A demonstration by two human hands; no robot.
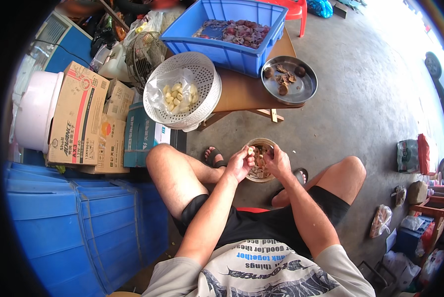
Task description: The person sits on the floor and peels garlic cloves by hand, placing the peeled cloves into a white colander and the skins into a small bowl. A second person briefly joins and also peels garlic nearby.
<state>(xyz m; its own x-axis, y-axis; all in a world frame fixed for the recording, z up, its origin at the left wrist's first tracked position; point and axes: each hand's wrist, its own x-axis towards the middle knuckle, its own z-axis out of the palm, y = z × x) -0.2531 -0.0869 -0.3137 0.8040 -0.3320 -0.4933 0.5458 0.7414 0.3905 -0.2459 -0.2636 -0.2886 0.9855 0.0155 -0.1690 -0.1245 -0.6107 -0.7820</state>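
My left hand (240,163) is shut on a small pale garlic clove (250,151), pinched near the fingertips. Close by on the right, my right hand (279,162) is turned inward with its fingers bent; whether it grips anything is hidden. Both hands are over a round bucket (260,180) standing on the floor between my feet, with peelings (260,171) in it. Ahead of my left knee, a white perforated colander (209,107) holds a clear plastic bag (162,89) of peeled garlic cloves (177,97).
A brown table (240,92) supports a blue plastic crate (229,55) with reddish bulbs and skins, plus a steel pan (308,91) with brown round pieces. Cardboard boxes (77,115), a fan (143,55) and blue bins (47,222) crowd my left. Wrapped packs (408,156) stand on the right.
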